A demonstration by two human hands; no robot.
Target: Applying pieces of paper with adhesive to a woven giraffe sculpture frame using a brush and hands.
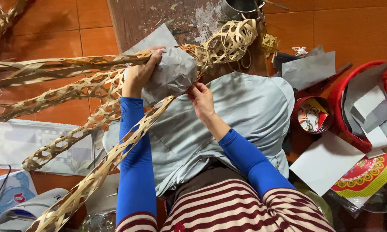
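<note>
A woven bamboo-strip frame [228,41] with several long lattice limbs [73,92] spreads to the left over my lap. Grey paper [172,75] is wrapped around its middle. My left hand [139,71] grips the frame and the grey paper from the left. My right hand [201,99] pinches the lower right edge of that paper where it meets the weave. Both arms wear blue sleeves. A pale grey-blue cloth [245,116] lies under the work, over striped trousers [228,208].
A red basket [344,92] of grey and white paper pieces sits at right, beside a small red bowl [313,115]. A white sheet [327,161] and a red-yellow paper disc [367,172] lie below it. A metal pot [238,7] stands on a worn board. The floor is orange tile.
</note>
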